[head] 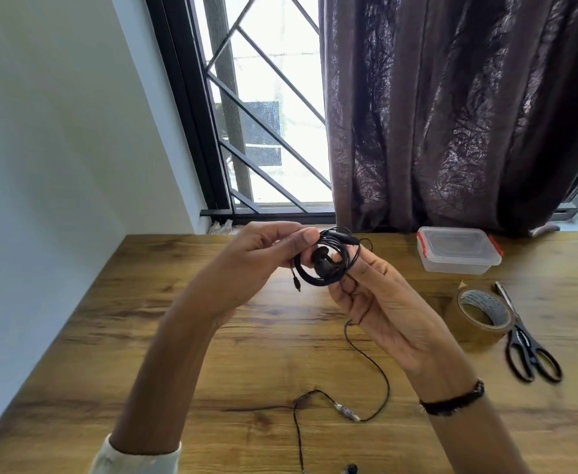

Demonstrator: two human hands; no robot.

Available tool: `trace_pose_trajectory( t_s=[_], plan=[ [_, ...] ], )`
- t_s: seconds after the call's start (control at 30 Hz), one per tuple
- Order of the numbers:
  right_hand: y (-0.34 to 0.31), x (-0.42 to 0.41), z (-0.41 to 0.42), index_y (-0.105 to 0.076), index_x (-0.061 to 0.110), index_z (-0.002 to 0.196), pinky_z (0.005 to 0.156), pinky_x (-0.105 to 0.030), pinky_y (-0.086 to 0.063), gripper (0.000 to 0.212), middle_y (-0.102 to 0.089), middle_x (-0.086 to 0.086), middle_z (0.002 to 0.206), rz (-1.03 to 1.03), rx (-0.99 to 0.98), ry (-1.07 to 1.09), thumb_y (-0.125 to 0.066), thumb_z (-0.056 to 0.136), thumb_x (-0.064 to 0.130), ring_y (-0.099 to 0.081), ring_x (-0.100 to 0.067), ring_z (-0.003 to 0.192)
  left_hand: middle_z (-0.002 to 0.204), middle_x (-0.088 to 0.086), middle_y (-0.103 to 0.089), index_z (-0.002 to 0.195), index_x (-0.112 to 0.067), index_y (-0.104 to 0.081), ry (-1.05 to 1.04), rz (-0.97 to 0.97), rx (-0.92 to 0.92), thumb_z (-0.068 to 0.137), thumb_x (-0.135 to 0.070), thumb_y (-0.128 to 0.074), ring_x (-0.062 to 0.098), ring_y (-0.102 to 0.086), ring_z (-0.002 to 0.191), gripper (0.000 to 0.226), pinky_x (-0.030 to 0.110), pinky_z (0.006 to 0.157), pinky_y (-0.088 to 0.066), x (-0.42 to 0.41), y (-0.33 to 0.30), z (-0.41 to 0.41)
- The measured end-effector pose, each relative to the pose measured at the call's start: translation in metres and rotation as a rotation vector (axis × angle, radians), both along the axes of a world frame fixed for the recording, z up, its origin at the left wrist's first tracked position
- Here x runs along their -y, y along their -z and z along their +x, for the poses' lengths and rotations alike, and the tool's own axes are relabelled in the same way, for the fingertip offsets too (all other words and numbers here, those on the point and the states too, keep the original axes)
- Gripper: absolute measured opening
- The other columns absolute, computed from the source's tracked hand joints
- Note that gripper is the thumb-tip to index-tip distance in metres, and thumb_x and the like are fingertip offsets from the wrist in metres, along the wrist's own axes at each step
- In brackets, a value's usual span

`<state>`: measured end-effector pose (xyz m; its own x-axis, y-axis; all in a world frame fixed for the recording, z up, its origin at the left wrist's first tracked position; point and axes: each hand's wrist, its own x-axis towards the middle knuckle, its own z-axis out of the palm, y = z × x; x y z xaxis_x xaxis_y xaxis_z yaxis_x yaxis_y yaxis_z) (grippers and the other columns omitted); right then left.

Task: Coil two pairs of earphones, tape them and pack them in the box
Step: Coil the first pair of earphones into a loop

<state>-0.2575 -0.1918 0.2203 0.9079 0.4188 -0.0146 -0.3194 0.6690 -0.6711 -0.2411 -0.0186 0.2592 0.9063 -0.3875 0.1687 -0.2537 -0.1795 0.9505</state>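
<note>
A black coiled earphone [325, 261], wound into a thin glossy ring, is pinched at mid-frame between the left hand [263, 265] and the right hand [380, 302], raised above the wooden table [109, 354]. A second earphone cable [369, 357] trails loose from the right palm onto the grained wood below. At right lie a lidded clear plastic box [458, 254], a brown tape roll [482, 313] and black scissors [523, 343].
</note>
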Motion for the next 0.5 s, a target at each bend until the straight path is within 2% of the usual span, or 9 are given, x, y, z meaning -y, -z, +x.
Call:
trace_pose_trajectory(
  t_s=[0.07, 0.13, 0.2, 0.27, 0.33, 0.4, 0.5],
  plan=[
    [0.000, -0.001, -0.001, -0.074, 0.006, 0.093, 0.068, -0.019, -0.059, 0.023, -0.073, -0.009, 0.086, 0.056, -0.018, -0.035, -0.067, 0.072, 0.011, -0.070, -0.009, 0.070, 0.091, 0.033, -0.061, 0.086, 0.018, -0.058, -0.005, -0.014, -0.019, 0.091, -0.030, -0.051, 0.025, -0.058, 0.081, 0.048, 0.040, 0.084, -0.050, 0.001, 0.002, -0.001],
    [0.001, -0.001, -0.001, -0.074, 0.005, 0.096, 0.068, -0.020, -0.059, 0.023, -0.072, -0.012, 0.090, 0.089, -0.045, -0.047, -0.061, 0.078, 0.009, -0.072, -0.012, 0.073, 0.088, 0.033, -0.062, 0.090, 0.018, -0.060, -0.007, -0.006, -0.022, 0.089, -0.029, -0.050, 0.023, -0.059, 0.078, 0.048, 0.035, 0.080, -0.052, 0.005, 0.004, -0.002],
    [0.003, 0.000, -0.001, -0.071, 0.006, 0.102, 0.071, -0.022, -0.058, 0.024, -0.069, -0.013, 0.095, 0.077, -0.035, -0.046, -0.057, 0.083, 0.006, -0.071, -0.013, 0.077, 0.076, 0.022, -0.062, 0.083, 0.010, -0.063, -0.025, -0.007, -0.023, 0.091, -0.028, -0.052, 0.022, -0.058, 0.073, 0.040, 0.040, 0.077, -0.053, 0.007, 0.005, -0.002],
    [0.004, -0.002, -0.001, -0.069, 0.006, 0.105, 0.072, -0.022, -0.058, 0.026, -0.069, -0.012, 0.096, 0.055, 0.001, -0.031, -0.063, 0.080, 0.008, -0.070, -0.013, 0.081, 0.069, 0.009, -0.060, 0.073, -0.004, -0.063, -0.063, -0.005, -0.001, 0.093, -0.031, -0.055, 0.021, -0.057, 0.069, 0.034, 0.050, 0.077, -0.052, 0.009, 0.008, -0.001],
    [0.005, -0.003, -0.002, -0.064, 0.003, 0.106, 0.064, -0.020, -0.057, 0.033, -0.069, -0.011, 0.087, 0.019, 0.005, 0.009, -0.065, 0.074, 0.010, -0.069, -0.012, 0.075, 0.067, 0.009, -0.061, 0.070, -0.006, -0.064, -0.121, 0.006, 0.022, 0.092, -0.034, -0.055, 0.023, -0.058, 0.067, 0.036, 0.053, 0.077, -0.051, 0.011, 0.012, -0.003],
    [0.005, -0.004, -0.003, -0.057, 0.001, 0.112, 0.059, -0.019, -0.055, 0.034, -0.068, -0.009, 0.081, -0.031, 0.015, 0.053, -0.059, 0.079, 0.009, -0.067, -0.009, 0.070, 0.069, 0.012, -0.065, 0.072, -0.005, -0.066, -0.190, 0.027, 0.050, 0.093, -0.031, -0.054, 0.031, -0.061, 0.069, 0.035, 0.054, 0.078, -0.050, 0.014, 0.016, -0.006],
    [0.007, -0.003, -0.005, -0.055, 0.001, 0.116, 0.068, -0.020, -0.056, 0.032, -0.069, -0.007, 0.088, -0.105, 0.070, 0.086, -0.055, 0.085, 0.007, -0.065, -0.010, 0.078, 0.070, 0.010, -0.067, 0.073, -0.006, -0.067, -0.272, 0.040, 0.068, 0.095, -0.027, -0.052, 0.036, -0.063, 0.074, 0.034, 0.054, 0.077, -0.051, 0.017, 0.018, -0.010]
  ],
)
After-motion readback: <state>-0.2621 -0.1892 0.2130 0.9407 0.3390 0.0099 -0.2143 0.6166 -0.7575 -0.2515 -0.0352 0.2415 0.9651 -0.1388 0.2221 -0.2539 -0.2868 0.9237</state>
